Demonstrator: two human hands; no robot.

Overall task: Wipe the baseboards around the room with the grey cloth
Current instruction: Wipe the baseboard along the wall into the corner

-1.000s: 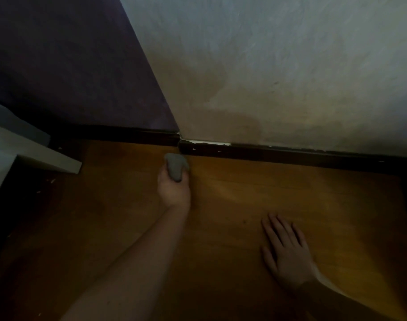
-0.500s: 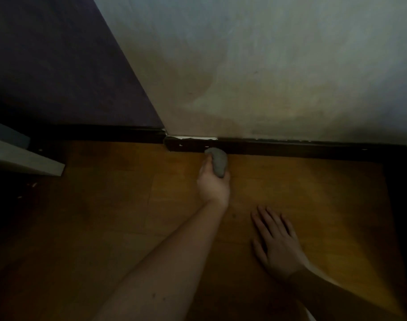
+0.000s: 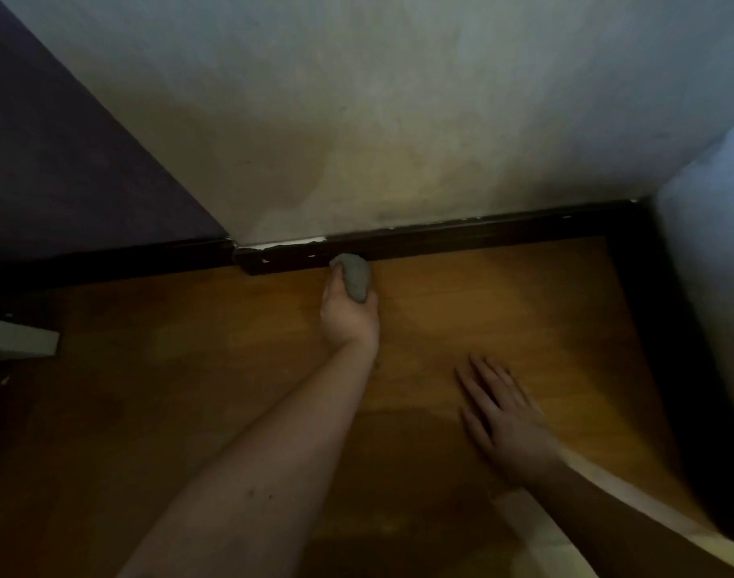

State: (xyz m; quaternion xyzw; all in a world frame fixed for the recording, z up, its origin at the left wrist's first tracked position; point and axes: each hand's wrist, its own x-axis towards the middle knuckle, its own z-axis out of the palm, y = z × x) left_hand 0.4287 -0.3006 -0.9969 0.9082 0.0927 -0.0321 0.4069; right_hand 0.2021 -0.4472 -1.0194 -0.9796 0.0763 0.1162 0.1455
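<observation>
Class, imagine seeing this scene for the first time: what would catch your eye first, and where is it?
First, the left hand near the middle, gripping a balled grey cloth against the dark wooden baseboard at the foot of the pale stained wall. Next, the right hand lies flat, fingers spread, on the orange-brown wooden floor at lower right.

Dim room, dark shadowed corners, soft blur, wide-angle bending at edges
</observation>
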